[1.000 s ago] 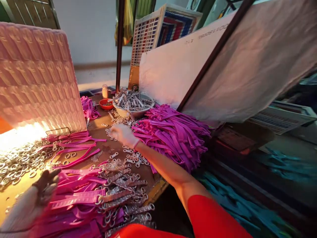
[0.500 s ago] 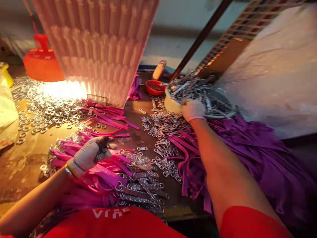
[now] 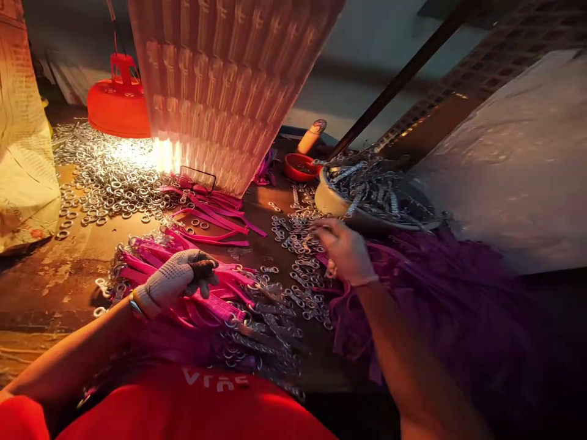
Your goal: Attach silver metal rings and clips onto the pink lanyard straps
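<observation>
My left hand point(image 3: 177, 278), in a knit glove with dark fingertips, rests curled on a heap of pink straps with metal rings point(image 3: 206, 299) near the table's front. Whether it grips one is hidden. My right hand point(image 3: 345, 247), also gloved, hovers over scattered small metal links point(image 3: 298, 244), fingers bent together as if pinching; what it holds is too small to make out. Just beyond it stands a bowl point(image 3: 328, 198) piled with metal clasps point(image 3: 376, 186). A large pile of purple straps point(image 3: 435, 293) lies under and right of my right forearm.
A red lamp point(image 3: 119, 104) lights a spread of metal rings point(image 3: 105, 177) at the back left. A tall ribbed pink sheet point(image 3: 224, 85) stands mid-table. A small red dish point(image 3: 298, 166) and bottle point(image 3: 310, 135) sit behind. A slanted pole point(image 3: 403, 76) and pale board point(image 3: 518, 159) bound the right.
My right hand has drawn back from the bowl of clasps toward me, now over the loose links. The left hand has stayed on the pink straps. The view has darkened and shifted slightly.
</observation>
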`<state>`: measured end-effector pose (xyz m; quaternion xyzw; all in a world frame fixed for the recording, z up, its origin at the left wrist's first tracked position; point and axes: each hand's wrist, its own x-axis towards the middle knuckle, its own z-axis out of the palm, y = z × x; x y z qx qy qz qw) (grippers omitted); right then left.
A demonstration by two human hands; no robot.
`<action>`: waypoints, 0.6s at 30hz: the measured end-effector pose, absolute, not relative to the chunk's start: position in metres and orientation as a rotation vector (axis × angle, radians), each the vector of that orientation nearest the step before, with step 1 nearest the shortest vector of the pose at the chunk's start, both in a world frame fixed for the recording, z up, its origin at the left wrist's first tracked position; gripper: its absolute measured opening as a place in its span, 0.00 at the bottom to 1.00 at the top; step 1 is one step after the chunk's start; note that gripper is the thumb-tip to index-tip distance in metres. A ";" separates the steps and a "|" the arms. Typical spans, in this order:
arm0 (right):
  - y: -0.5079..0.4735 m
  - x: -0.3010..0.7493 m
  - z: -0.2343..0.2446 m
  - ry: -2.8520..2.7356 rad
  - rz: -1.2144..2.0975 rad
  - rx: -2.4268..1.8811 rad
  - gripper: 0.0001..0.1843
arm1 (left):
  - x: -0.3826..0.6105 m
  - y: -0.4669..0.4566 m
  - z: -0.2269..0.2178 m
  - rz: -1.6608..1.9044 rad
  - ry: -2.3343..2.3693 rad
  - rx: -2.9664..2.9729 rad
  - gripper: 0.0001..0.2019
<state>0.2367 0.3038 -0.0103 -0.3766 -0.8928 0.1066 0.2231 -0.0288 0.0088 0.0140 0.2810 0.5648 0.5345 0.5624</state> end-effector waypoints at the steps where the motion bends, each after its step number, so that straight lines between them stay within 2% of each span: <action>1: 0.278 0.231 -0.014 -2.507 0.387 -0.995 0.22 | -0.025 0.008 0.015 1.242 1.340 0.669 0.17; 3: 0.229 0.220 -0.021 -2.663 0.733 -0.836 0.18 | -0.016 0.008 0.016 1.222 1.338 0.703 0.18; 6: 0.172 0.208 -0.024 -2.658 0.831 -0.714 0.14 | -0.004 0.007 0.016 1.209 1.326 0.787 0.19; 10: 0.129 0.201 -0.015 -2.325 0.656 -0.703 0.16 | 0.005 0.009 0.013 1.179 1.274 0.762 0.17; 15: 0.104 0.194 -0.001 -2.616 0.285 -0.490 0.23 | 0.008 0.016 0.007 1.025 1.202 0.781 0.14; 18: 0.098 0.193 0.004 -2.665 0.236 -0.542 0.24 | 0.013 0.016 0.013 1.135 1.190 0.846 0.11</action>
